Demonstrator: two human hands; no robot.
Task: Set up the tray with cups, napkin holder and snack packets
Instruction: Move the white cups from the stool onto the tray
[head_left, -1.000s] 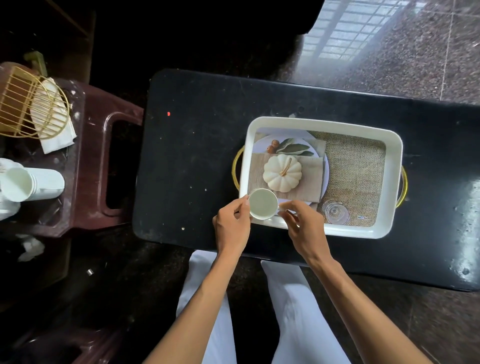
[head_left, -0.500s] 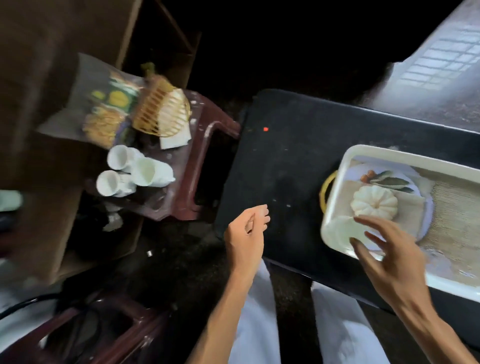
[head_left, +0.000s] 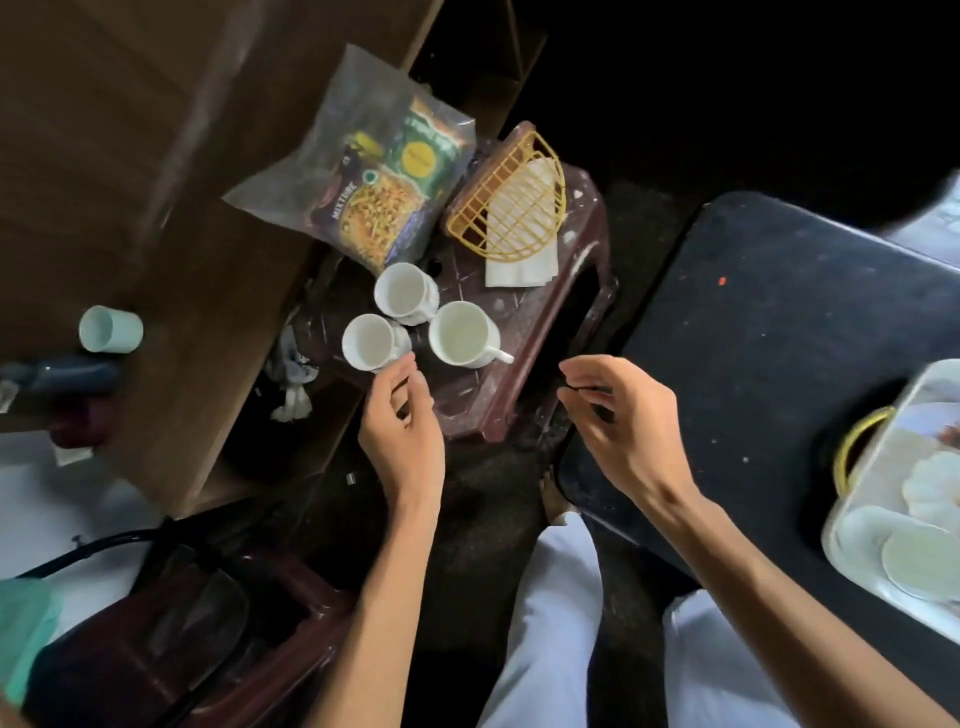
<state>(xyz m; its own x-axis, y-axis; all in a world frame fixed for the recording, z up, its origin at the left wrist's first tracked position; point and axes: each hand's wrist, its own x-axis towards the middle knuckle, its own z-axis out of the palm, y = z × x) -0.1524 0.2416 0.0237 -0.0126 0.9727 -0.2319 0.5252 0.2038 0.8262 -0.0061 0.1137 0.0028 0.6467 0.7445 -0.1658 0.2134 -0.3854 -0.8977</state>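
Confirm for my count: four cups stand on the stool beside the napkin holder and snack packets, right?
No, the head view shows three cups on the stool, not four. The napkin holder and snack packets are beside them there.

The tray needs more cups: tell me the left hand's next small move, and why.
Probably close the left hand round the nearest cup and lift it. Its fingertips sit at that cup's rim, holding nothing, and it is the closest of the cups standing on the stool.
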